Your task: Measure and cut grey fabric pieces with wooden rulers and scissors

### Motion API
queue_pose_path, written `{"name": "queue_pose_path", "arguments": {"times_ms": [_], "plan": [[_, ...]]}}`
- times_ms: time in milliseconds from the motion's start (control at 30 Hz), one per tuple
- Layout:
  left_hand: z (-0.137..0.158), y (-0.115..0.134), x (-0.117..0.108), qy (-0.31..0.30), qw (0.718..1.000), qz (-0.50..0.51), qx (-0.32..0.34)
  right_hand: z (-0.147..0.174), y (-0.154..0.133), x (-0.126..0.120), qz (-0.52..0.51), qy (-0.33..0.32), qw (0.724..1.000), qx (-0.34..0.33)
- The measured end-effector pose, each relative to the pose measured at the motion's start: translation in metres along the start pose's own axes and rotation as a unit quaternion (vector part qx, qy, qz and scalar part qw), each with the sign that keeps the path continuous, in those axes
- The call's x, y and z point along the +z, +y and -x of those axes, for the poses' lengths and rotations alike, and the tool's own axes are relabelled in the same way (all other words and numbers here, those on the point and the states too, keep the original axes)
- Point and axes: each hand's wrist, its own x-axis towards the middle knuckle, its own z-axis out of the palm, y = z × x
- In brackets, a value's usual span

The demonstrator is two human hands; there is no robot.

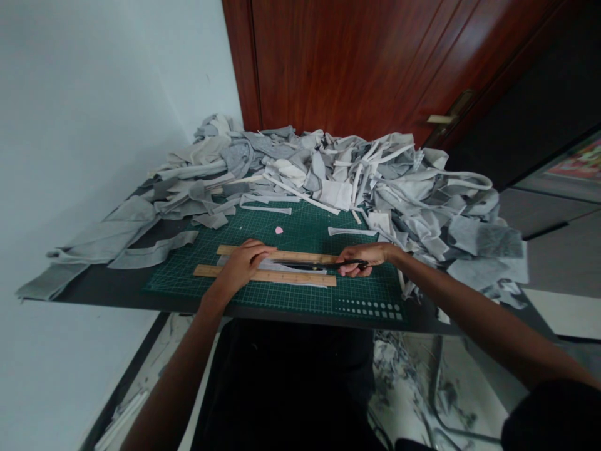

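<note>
A pale fabric strip (pixel 272 266) lies between two wooden rulers, the upper ruler (pixel 305 257) and the lower ruler (pixel 295 277). My left hand (pixel 244 260) presses down across the strip and rulers, its fingers bent and close together; the fingertips are partly hidden. Black-handled scissors (pixel 354 264) are gripped in my right hand (pixel 364 257), with the blades pointing left along the strip between the rulers. Whether the blades are parted is too small to tell. Beneath all this is a green cutting mat (pixel 188 279).
Heaped grey and white fabric scraps (pixel 323 169) line the back and right of the dark table (pixel 107 293). On the mat lie a small pink piece (pixel 279 230) and a loose pale strip (pixel 352 232). A wooden door (pixel 338 69) stands behind; a white wall (pixel 94 125) rises at left.
</note>
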Motion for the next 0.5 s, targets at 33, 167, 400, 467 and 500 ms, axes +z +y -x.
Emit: {"name": "queue_pose_path", "arguments": {"times_ms": [33,167,400,467,500], "plan": [[0.0,0.0,0.0,0.0,1.0,0.001,-0.001,-0.001,-0.002,0.001,0.002,0.001,1.0,0.001],[0.0,0.002,-0.001,0.0,1.0,0.006,-0.01,-0.005,-0.009,0.004,0.013,-0.004,1.0,-0.007],[0.0,0.001,-0.002,-0.006,1.0,0.003,-0.017,-0.008,-0.013,0.008,0.019,0.003,1.0,-0.004],[0.0,0.0,-0.002,-0.008,1.0,0.003,-0.015,-0.009,-0.011,0.008,0.028,0.011,1.0,0.002],[0.0,-0.001,-0.002,-0.01,1.0,0.002,-0.016,-0.009,-0.011,0.008,0.031,0.015,0.999,0.004]]}}
